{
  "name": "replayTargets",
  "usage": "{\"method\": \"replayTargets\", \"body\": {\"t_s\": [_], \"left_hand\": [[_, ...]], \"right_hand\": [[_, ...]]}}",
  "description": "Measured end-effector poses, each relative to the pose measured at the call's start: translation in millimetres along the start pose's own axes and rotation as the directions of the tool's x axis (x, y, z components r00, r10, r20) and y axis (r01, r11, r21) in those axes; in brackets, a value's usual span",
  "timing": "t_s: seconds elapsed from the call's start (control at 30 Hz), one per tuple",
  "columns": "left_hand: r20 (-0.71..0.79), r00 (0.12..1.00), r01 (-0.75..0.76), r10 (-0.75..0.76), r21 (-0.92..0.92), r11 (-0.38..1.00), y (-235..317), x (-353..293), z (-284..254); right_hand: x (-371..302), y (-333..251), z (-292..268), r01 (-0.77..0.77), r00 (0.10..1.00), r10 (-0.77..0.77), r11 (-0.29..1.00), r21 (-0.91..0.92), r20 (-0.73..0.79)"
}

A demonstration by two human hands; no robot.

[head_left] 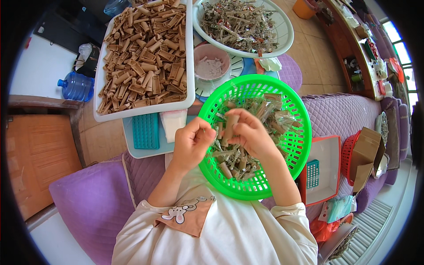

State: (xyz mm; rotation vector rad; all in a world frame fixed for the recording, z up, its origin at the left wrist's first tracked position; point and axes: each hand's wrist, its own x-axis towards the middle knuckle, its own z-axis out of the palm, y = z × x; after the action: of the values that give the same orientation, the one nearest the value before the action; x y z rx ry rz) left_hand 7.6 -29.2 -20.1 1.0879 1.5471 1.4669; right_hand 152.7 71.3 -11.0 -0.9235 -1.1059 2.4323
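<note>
My right hand [252, 133] pinches a small brown cardboard tube [229, 127] above the green plastic basket [298, 152]. To its left, over the basket's rim, my left hand [193, 142] is closed with thumb and fingers pressed together. Whatever it grips, if anything, is too small to make out. Inside the basket lie several brown tubes [225, 170] wrapped in clear film with twisted ends. A white tray [191, 57] at the far left is heaped with loose brown cardboard pieces [148, 53] shaped like open troughs.
Behind the basket stand a pink bowl [213, 52] with white bits in it and a pale round basket [286, 35] full of film-wrapped pieces. A teal ridged mold [145, 131] lies on the left. To the right are an open red-edged box [329, 165] and a cardboard box [367, 152].
</note>
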Motion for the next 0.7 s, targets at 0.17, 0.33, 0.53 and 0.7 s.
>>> {"method": "replayTargets", "body": {"t_s": [0.17, 0.33, 0.53, 0.7], "left_hand": [[0.035, 0.997, 0.065, -0.064, -0.039, 0.997, 11.8, -5.2, 17.0], [0.237, 0.971, -0.022, -0.015, 0.157, 0.987, 29.3, 1.9, 18.5], [0.162, 0.985, 0.065, -0.054, -0.064, 0.996, 18.0, -0.1, 15.1], [-0.043, 0.994, -0.103, 0.1, -0.08, 0.991, 23.9, -0.9, 14.4]], "right_hand": [[-6.9, -18.7, -4.0, 0.223, 0.974, -0.212, 0.878, 0.424, -0.073], [-10.5, -25.8, -9.8, 0.338, 0.938, -0.33, 0.797, 0.501, -0.107], [-13.4, -30.7, -3.8, 0.416, 0.905, -0.351, 0.846, 0.334, -0.239], [-17.2, -18.4, 4.5, 0.387, 0.89, -0.423, 0.898, -0.212, -0.17]]}}
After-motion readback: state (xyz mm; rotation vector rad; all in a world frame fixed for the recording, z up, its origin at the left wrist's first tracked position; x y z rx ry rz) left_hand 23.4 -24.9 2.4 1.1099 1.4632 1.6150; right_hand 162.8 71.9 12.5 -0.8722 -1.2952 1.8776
